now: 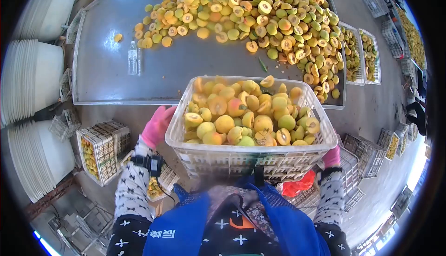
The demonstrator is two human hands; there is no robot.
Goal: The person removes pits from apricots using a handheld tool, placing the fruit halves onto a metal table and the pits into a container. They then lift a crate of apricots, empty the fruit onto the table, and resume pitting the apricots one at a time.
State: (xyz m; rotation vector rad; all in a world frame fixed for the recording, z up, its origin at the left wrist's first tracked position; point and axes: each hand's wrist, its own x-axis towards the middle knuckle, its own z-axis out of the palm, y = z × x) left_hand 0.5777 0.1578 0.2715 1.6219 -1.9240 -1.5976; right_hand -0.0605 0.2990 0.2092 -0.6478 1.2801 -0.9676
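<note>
A white plastic crate point(253, 150) full of yellow-green stone fruit, which look like halved peaches point(263, 123), is held in front of my body, at the near edge of the metal table. My left hand point(158, 127), in a pink glove, grips the crate's left side, its fingertips partly hidden by the rim. On the opposite side, my right hand point(331, 157), also pink-gloved, holds the crate low; most of its fingers are out of sight behind the wall. Some fruit in the crate is blurred.
A large heap of halved fruit point(283, 24) covers the far and right part of the metal table point(102, 79). A plastic bottle point(133, 60) is at its left. Filled crates point(100, 151) sit on the floor, and tall stacks of white trays point(39, 77) line the left.
</note>
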